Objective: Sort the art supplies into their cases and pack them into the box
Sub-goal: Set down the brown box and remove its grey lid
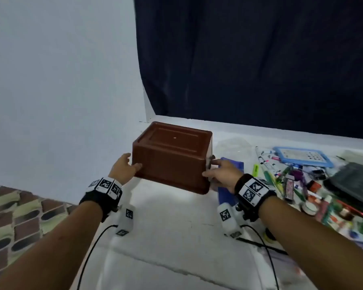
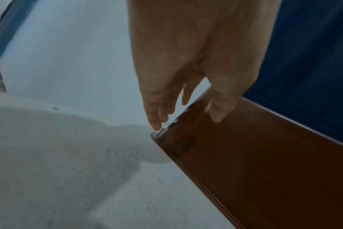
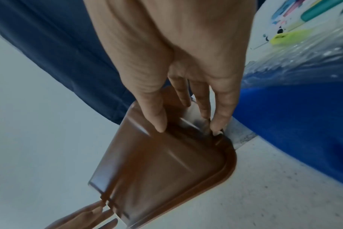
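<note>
Head view | left hand [image 1: 125, 167], right hand [image 1: 222, 172] | both grips grasping upturned brown box [image 1: 172, 158]

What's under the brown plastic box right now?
The brown plastic box is upside down, held tilted by left hand and right hand above the white table. Its downward-facing inside is hidden.

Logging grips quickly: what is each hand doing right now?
Left hand: holds the brown box at its left end.
Right hand: grips the box's right end.
</note>
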